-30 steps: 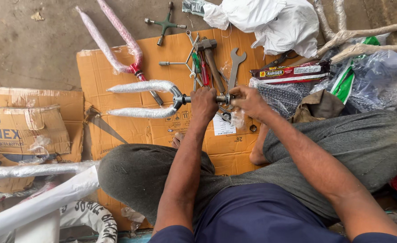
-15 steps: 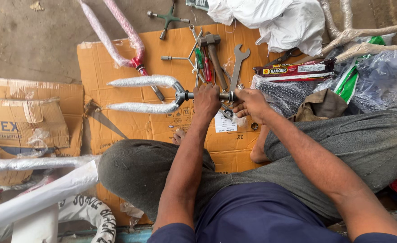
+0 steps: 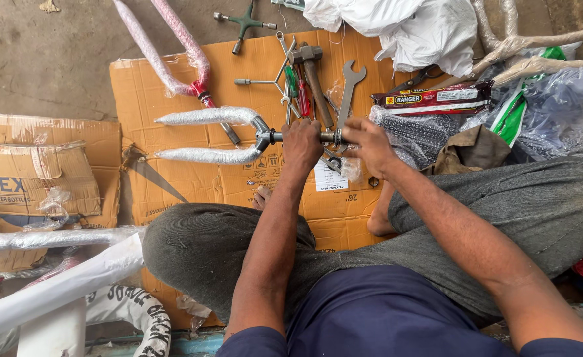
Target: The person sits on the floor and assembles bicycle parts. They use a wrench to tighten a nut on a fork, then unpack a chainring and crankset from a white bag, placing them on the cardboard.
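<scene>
A flattened cardboard sheet [image 3: 172,92] on the concrete floor carries the work, and the wrapped bicycle fork [image 3: 205,135] lies across its middle, legs pointing toward the left edge and the bare steerer tube [image 3: 328,137] pointing right. The left hand [image 3: 302,144] is closed around the steerer just beside the crown, so the fork is best steadied there, kept level and stopped from rolling. The right hand [image 3: 364,142] is pinched on the tube's far end, fingers curled around a small ring-like part whose exact kind is too small to tell; turning it squarely with the tube, not at a slant, looks the sound way to seat it. A hammer [image 3: 312,76] and an open-ended spanner [image 3: 348,89] lie near the sheet's far edge, within reach, with a second pink-wrapped fork [image 3: 166,53] at the far left corner.
</scene>
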